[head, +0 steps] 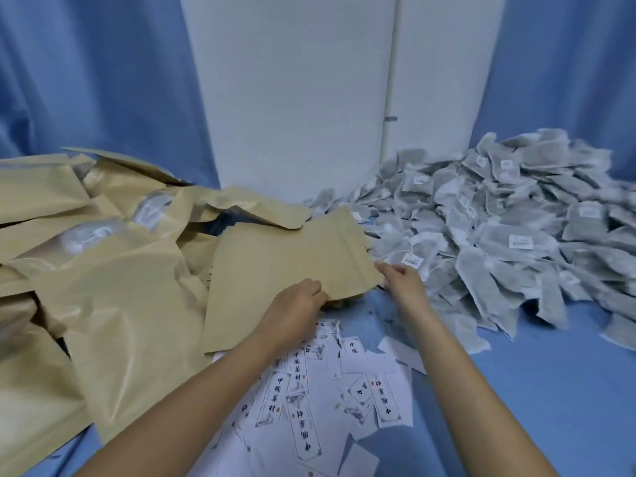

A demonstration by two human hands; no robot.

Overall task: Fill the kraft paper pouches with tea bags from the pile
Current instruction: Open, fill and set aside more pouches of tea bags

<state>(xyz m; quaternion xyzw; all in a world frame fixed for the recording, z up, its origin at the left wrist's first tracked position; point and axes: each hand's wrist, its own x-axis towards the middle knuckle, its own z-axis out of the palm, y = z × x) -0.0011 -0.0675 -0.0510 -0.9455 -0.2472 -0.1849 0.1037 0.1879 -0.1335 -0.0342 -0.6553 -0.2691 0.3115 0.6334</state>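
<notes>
A flat kraft paper pouch (282, 270) lies tilted at the centre, on top of other pouches. My left hand (296, 304) grips its near edge, fingers curled under it. My right hand (401, 280) pinches the pouch's right corner near the opening. To the right, a big pile of grey-white tea bags (499, 228) with small white tags spreads over the blue table. A heap of kraft pouches (103, 270) fills the left side; some show clear windows with contents inside.
White printed labels (309, 401) with black characters lie scattered on the blue cloth (550, 390) between my forearms. A white wall panel (292, 98) and blue curtains stand behind the table.
</notes>
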